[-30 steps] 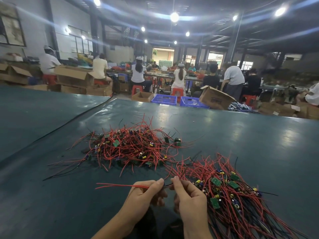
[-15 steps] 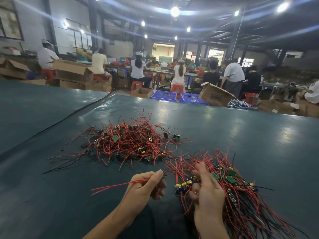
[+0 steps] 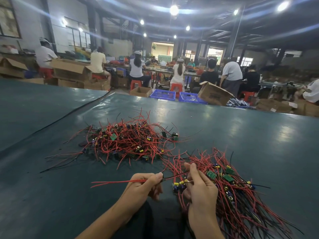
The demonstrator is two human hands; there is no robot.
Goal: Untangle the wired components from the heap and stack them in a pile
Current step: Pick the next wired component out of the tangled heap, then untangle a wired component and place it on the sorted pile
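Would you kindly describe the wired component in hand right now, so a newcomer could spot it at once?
On the teal table, look nearest the camera, in front of the tangled heap and left of the straightened pile. The left hand and right hand hold the wired component there; its red wires alone jut leftward over bare table.

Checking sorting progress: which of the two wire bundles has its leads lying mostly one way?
The near-right pile beside the right hand: its leads run roughly parallel toward the near edge. The far heap is tangled, leads pointing every way.
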